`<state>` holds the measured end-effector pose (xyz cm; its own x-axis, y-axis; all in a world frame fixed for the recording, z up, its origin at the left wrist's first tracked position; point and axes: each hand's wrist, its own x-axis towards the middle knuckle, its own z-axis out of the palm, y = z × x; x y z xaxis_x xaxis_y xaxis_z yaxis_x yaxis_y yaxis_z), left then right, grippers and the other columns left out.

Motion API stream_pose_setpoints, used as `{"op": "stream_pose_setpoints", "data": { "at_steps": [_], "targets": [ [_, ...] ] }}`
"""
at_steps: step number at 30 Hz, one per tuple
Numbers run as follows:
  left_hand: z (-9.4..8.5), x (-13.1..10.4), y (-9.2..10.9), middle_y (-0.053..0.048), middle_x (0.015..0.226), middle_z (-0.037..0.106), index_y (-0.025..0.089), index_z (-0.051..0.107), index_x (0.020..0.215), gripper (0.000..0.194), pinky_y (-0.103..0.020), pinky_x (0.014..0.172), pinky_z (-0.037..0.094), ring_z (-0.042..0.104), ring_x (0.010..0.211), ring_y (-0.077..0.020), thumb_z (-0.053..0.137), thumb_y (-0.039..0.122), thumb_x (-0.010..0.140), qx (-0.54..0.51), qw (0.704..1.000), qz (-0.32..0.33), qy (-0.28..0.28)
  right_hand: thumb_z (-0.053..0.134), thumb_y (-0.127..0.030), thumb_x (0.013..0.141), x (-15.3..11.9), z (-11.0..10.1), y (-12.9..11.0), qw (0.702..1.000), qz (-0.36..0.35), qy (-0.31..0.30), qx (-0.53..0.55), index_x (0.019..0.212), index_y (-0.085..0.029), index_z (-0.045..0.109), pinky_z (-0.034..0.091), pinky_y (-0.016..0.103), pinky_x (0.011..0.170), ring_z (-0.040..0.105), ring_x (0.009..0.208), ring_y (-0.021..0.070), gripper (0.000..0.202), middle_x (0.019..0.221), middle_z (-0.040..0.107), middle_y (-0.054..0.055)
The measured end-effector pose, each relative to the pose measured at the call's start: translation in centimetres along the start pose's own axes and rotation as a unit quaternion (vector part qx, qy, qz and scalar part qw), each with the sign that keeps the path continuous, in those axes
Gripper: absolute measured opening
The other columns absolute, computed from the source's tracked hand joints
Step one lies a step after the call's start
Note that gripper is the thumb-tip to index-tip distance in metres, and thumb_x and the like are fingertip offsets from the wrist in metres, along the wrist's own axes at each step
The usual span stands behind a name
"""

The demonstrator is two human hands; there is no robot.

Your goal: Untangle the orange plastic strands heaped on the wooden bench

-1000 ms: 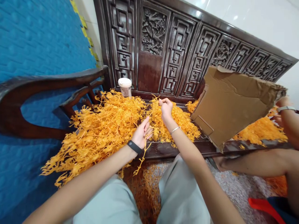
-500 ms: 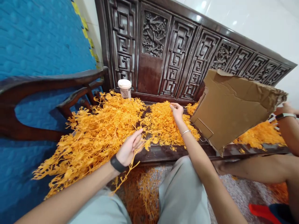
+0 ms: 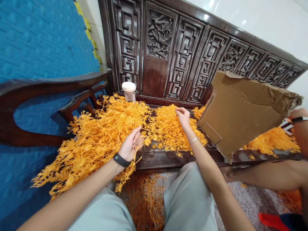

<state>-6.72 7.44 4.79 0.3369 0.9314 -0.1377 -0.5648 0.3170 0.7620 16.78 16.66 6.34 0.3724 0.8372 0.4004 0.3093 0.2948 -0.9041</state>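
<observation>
My left hand point(image 3: 132, 143) is closed around a thin orange plastic branch point(image 3: 137, 159), whose ends stick out past the fingers. Just to its left lies a big tangled heap of branched orange plastic stems point(image 3: 96, 141). My right hand point(image 3: 183, 117) hovers over a pile of small loose orange plastic pieces point(image 3: 166, 120) on the dark wooden bench point(image 3: 163, 159). Its thumb and fingertips are pinched together; whatever may be between them is too small to make out.
Behind the stems stands a white-lidded cup point(image 3: 129, 91) against the carved backrest point(image 3: 155, 77). A cardboard piece point(image 3: 245, 112) leans upright at right, with another person's arm point(image 3: 300, 128) and more orange pieces point(image 3: 269, 141) beyond it. Orange scraps point(image 3: 151, 199) litter the floor.
My left hand has shifted slightly up and left with the branch. My right hand stays over the pile, almost unmoved. The other person's arm has moved a little to the right.
</observation>
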Motion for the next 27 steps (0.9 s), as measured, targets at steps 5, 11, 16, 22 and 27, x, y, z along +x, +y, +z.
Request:
{"op": "stream_pose_setpoints", "data": {
  "at_steps": [5, 11, 16, 22, 27],
  "targets": [
    [-0.1, 0.2, 0.6, 0.006, 0.026, 0.015, 0.018, 0.028, 0.033, 0.053, -0.019, 0.031, 0.020, 0.019, 0.028, -0.0056, 0.050, 0.032, 0.079, -0.013, 1.000, 0.021, 0.003, 0.052, -0.040, 0.073, -3.0, 1.4, -3.0, 0.970, -0.068, -0.231, -0.028, 0.076, -0.013, 0.060, 0.042, 0.027, 0.066, 0.053, 0.065, 0.0119, 0.027, 0.074, 0.059, 0.003],
    [-0.3, 0.3, 0.8, 0.006, 0.026, 0.016, 0.018, 0.029, 0.032, 0.052, -0.019, 0.030, 0.020, 0.019, 0.028, -0.0061, 0.050, 0.031, 0.079, -0.018, 0.999, 0.030, 0.012, 0.067, -0.037, 0.063, -4.7, 1.7, -4.4, 0.884, -0.076, -0.453, -0.085, 0.093, -0.015, 0.060, 0.041, 0.026, 0.069, 0.052, 0.074, 0.0118, 0.038, 0.083, 0.060, 0.003],
    [-0.6, 0.6, 0.7, 0.006, 0.026, 0.017, 0.018, 0.029, 0.033, 0.052, -0.019, 0.030, 0.020, 0.019, 0.028, -0.0058, 0.049, 0.032, 0.079, -0.021, 0.999, 0.026, 0.013, 0.065, -0.032, 0.067, -4.2, 1.6, -3.9, 0.903, -0.078, -0.419, -0.063, 0.075, -0.014, 0.060, 0.041, 0.025, 0.064, 0.050, 0.063, 0.0096, 0.021, 0.069, 0.057, 0.000],
    [-0.8, 1.0, 0.5, 0.006, 0.027, 0.016, 0.017, 0.030, 0.035, 0.051, -0.019, 0.032, 0.019, 0.018, 0.029, -0.0057, 0.050, 0.035, 0.078, 0.018, 1.000, 0.006, -0.005, 0.063, -0.035, 0.067, -3.1, 1.3, -3.6, 0.948, -0.007, -0.302, 0.100, 0.067, -0.016, 0.057, 0.042, 0.024, 0.062, 0.056, 0.063, 0.0109, 0.019, 0.064, 0.060, 0.000],
    [0.5, 0.6, -0.5, 0.007, 0.028, 0.016, 0.017, 0.027, 0.035, 0.053, -0.019, 0.034, 0.020, 0.018, 0.029, -0.0047, 0.050, 0.038, 0.078, 0.118, 0.993, 0.012, -0.008, 0.064, -0.029, 0.061, -2.3, 1.1, -3.1, 0.969, 0.028, -0.181, 0.166, 0.063, -0.017, 0.058, 0.040, 0.021, 0.058, 0.056, 0.060, 0.0097, 0.014, 0.060, 0.060, -0.002]
  ]
}}
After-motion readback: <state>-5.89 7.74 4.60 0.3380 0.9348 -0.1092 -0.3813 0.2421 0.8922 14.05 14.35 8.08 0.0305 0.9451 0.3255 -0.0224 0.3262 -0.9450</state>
